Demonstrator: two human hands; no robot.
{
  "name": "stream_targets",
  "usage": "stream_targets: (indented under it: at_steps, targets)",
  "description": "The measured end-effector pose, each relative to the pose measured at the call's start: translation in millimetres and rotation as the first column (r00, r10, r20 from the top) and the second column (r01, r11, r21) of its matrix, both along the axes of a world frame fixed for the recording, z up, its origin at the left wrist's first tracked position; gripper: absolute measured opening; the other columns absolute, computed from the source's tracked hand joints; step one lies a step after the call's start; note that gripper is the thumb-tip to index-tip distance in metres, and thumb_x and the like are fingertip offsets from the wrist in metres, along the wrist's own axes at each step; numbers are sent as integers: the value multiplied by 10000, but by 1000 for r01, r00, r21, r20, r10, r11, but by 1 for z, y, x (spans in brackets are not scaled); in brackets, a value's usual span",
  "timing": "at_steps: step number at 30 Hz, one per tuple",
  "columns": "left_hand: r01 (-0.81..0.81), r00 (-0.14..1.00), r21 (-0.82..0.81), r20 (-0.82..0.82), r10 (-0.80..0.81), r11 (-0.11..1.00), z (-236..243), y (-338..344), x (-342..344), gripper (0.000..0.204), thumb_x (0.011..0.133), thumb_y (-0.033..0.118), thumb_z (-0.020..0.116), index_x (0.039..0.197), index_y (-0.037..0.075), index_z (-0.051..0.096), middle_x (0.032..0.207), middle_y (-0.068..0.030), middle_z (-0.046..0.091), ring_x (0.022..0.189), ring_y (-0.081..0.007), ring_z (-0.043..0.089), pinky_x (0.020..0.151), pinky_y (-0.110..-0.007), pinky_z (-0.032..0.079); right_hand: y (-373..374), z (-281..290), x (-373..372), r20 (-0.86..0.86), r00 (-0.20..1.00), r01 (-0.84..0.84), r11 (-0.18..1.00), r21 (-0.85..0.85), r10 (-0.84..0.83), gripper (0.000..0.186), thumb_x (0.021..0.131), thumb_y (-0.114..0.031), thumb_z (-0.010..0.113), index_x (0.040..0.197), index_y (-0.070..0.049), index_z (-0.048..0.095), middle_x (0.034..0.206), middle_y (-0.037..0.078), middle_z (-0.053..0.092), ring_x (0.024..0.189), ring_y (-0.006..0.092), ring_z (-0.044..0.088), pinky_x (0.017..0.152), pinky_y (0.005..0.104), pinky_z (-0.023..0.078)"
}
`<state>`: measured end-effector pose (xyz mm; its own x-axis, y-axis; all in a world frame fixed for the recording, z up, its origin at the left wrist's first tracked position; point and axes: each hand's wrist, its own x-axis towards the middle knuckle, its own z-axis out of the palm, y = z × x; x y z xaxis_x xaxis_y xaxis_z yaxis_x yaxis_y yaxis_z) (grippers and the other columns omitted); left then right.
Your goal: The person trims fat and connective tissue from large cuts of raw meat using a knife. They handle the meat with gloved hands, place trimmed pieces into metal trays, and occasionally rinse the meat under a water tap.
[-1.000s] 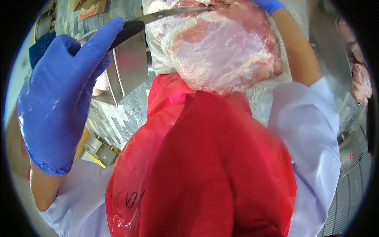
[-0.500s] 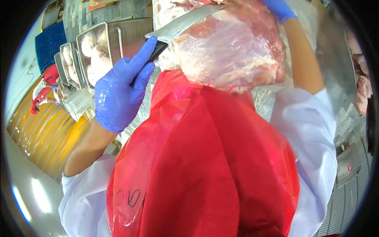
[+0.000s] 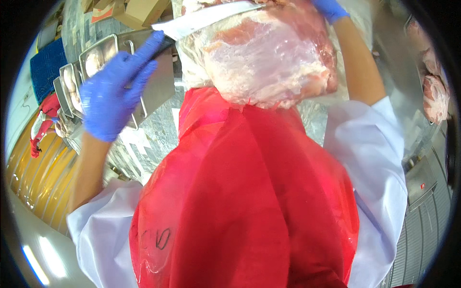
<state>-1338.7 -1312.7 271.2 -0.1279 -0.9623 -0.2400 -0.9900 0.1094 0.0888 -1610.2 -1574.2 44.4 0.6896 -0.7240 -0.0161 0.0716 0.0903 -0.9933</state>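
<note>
A large slab of raw meat (image 3: 269,57), pink with white fat and membrane, lies in front of me at the top of the view. My left hand (image 3: 113,89), in a blue glove, is closed round the black handle of a knife (image 3: 206,20). The long blade points right and lies along the far part of the meat's upper face. My right hand (image 3: 330,9), also gloved in blue, is at the far right corner of the meat. Its fingers run out past the top edge, so their grip is hidden.
Metal trays (image 3: 156,72) holding pale meat stand to the left, partly behind my left hand. Cardboard boxes (image 3: 146,10) are at the far left. More meat pieces (image 3: 436,98) lie at the right edge. Another person in red (image 3: 45,120) is in the distance at left.
My left hand has moved left and slightly away from me, drawing the knife with it. The blade now shows a brighter face. My right hand stays at the meat's far corner.
</note>
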Motion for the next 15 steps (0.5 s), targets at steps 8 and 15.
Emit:
stream_targets:
  at_steps: [8,15]
  targets:
    - [127,954,131,255,-158,983,47,-38,-31,442,963,272,608,1398,311,541,743,-91,535,582,-219,544,591,-355,482,0,0,6,45,999,-18,997,68,15,404,901,-230,695,1223,1,617,1152,50,664,1040,128,615,925,279,498]
    - [-26,998,56,-52,29,998,-23,0,-14,470,931,248,645,1390,289,552,705,-73,515,580,-225,538,558,-361,465,9,2,-2,7,994,106,976,192,-109,366,908,-247,664,1181,-4,648,1136,43,668,1068,132,596,950,291,474]
